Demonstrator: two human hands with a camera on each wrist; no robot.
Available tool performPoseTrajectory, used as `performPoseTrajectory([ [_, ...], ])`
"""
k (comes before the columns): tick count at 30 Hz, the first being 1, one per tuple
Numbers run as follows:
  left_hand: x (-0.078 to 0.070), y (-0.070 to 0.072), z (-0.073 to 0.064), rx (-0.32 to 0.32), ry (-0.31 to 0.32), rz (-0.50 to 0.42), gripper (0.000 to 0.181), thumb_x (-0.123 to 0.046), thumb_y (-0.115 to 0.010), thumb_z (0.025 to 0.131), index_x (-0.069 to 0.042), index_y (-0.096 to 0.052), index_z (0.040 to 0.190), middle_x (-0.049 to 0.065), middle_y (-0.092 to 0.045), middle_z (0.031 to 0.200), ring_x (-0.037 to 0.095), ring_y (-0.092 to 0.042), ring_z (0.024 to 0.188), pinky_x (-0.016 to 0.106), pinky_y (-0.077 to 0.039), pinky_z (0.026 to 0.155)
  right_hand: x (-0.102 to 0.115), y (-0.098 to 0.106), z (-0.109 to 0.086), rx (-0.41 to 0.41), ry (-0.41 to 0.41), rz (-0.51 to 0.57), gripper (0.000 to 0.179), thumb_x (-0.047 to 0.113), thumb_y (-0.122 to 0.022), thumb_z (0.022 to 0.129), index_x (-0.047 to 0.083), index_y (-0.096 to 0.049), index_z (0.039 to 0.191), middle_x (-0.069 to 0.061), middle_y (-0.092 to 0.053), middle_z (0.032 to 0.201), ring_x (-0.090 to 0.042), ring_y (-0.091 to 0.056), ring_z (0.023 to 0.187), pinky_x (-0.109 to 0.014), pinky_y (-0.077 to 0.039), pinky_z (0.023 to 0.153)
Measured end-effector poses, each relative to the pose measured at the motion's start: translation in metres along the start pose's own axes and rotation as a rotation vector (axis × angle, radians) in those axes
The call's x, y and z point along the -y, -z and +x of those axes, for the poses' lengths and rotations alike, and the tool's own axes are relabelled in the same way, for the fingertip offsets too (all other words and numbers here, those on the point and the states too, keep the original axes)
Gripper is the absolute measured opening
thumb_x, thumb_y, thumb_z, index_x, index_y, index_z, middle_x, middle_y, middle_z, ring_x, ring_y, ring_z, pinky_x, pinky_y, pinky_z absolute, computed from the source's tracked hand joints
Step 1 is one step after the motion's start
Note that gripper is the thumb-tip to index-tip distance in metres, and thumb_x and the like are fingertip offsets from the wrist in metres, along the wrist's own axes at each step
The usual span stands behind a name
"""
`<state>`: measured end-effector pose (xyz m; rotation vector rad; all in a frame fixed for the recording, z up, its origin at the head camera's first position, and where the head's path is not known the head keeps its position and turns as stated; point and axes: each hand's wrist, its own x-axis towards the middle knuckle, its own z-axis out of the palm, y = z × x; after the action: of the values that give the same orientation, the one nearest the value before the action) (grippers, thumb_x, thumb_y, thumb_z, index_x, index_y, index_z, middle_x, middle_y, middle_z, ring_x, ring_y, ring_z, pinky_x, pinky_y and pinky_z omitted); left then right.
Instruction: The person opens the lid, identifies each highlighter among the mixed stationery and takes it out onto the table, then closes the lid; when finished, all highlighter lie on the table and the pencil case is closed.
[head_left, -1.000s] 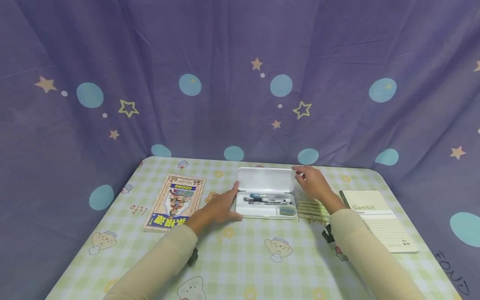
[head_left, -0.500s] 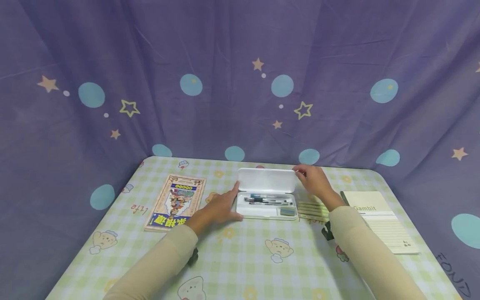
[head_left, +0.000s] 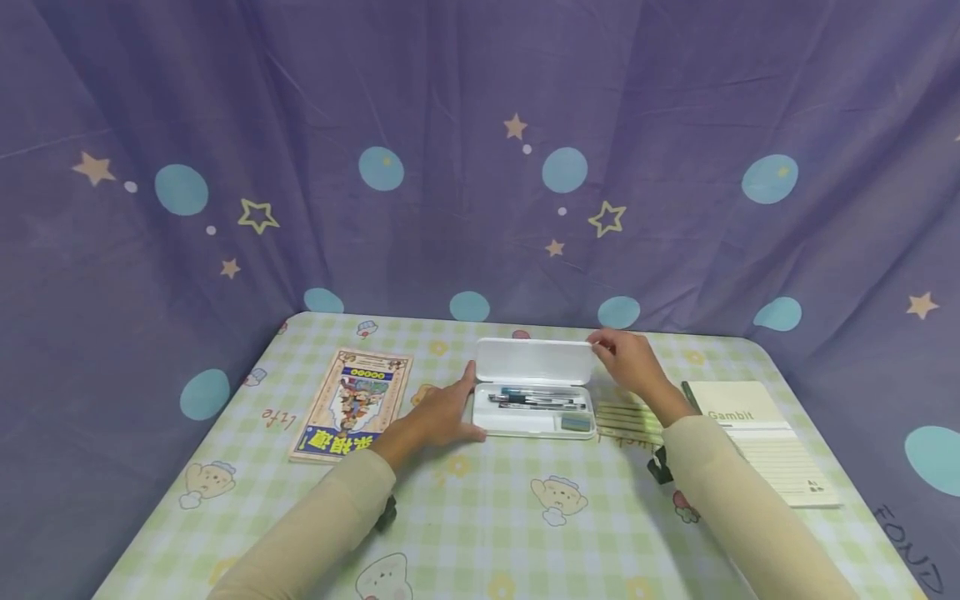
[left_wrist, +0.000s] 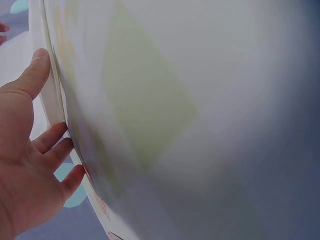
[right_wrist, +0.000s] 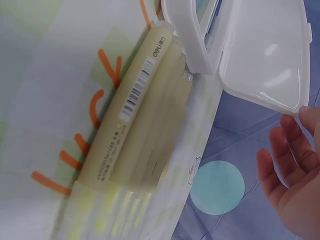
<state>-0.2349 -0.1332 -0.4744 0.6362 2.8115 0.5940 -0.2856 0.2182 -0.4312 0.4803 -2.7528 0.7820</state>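
A white pencil case [head_left: 517,423] stands open at the middle of the table, its hinged lid [head_left: 532,360] raised at the back. Several pens [head_left: 536,400] and a blue-and-grey eraser [head_left: 575,423] lie inside. My left hand [head_left: 444,412] touches the case's left end, thumb and fingers spread along it; in the left wrist view the fingertips rest against the edge. At the lid's upper right corner, my right hand [head_left: 630,362] pinches the rim between thumb and forefinger, as the right wrist view shows at the lid corner [right_wrist: 292,107].
Several pale yellow highlighters [right_wrist: 135,115] lie side by side just right of the case. Farther right is a cream notebook [head_left: 757,450] marked "Gambit". A comic-style book [head_left: 352,408] lies to the left. A purple curtain [head_left: 450,250] hangs behind the checked tablecloth [head_left: 480,533].
The lid's upper edge has come down very slightly, with the right hand still at its corner. The left hand keeps its place against the case.
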Motion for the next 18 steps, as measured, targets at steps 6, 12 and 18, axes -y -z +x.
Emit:
performPoseTrajectory([
  [6, 0.000, 0.000, 0.000, -0.014, 0.000, -0.020, 0.132, -0.054, -0.084, 0.077, -0.002, 0.002, 0.163, 0.010, -0.043, 0.161, 0.034, -0.051, 0.141, 0.056, -0.031, 0.121, 0.000, 0.003, -0.009, 0.019, 0.016, 0.028, 0.015, 0.012, -0.064, 0.100, 0.009, -0.074, 0.110, -0.006, -0.074, 0.085, -0.020, -0.065, 0.077, -0.036, -0.049, 0.070],
  [12, 0.001, -0.001, 0.001, -0.018, 0.012, -0.018, 0.131, -0.055, -0.084, 0.077, -0.002, 0.000, 0.163, 0.007, -0.045, 0.160, 0.034, -0.054, 0.139, 0.056, -0.031, 0.121, 0.000, 0.005, -0.016, 0.044, 0.030, 0.054, 0.015, 0.013, -0.064, 0.100, 0.009, -0.074, 0.110, -0.005, -0.075, 0.085, -0.018, -0.067, 0.078, -0.033, -0.049, 0.068],
  [18, 0.001, -0.002, 0.001, -0.018, 0.033, -0.029, 0.128, -0.055, -0.084, 0.077, -0.004, -0.005, 0.163, 0.007, -0.047, 0.159, 0.035, -0.053, 0.139, 0.055, -0.031, 0.121, -0.003, 0.006, -0.024, 0.078, 0.051, 0.066, 0.021, 0.016, -0.065, 0.100, 0.008, -0.076, 0.116, -0.009, -0.079, 0.096, -0.022, -0.071, 0.082, -0.037, -0.053, 0.072],
])
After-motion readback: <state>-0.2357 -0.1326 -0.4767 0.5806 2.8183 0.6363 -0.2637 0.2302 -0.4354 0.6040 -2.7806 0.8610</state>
